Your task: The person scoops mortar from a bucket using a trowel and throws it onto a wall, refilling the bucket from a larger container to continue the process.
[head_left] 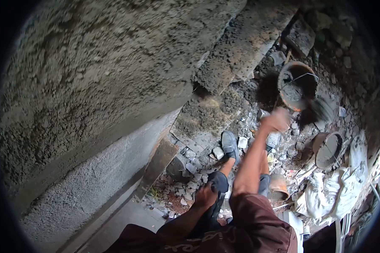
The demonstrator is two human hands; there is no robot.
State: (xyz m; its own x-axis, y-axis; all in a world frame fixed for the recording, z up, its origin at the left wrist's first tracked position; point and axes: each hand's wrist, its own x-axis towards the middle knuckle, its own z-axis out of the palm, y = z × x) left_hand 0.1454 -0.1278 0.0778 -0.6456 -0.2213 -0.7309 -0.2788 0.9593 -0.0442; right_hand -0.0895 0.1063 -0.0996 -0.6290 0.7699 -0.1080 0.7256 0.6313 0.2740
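Observation:
My right hand (278,120) is stretched forward below the orange-rimmed bucket (297,86), closed and blurred by motion. What it grips is too smeared to name; a dark blurred shape (323,110) lies just to its right. Grey wet material and a wire handle show in the bucket. My left hand (206,196) rests by my bent knee, its fingers too unclear to read. On the left rises a wall with rough grey mortar (101,71). Boards (245,46) covered in mortar crumbs run along its foot.
A second bucket (328,150) of grey material stands at the right, above white sacks (331,192). An orange container (278,187) lies near my leg. Loose rubble (194,162) surrounds my shoes (229,143). A plank (158,164) leans near the wall's base.

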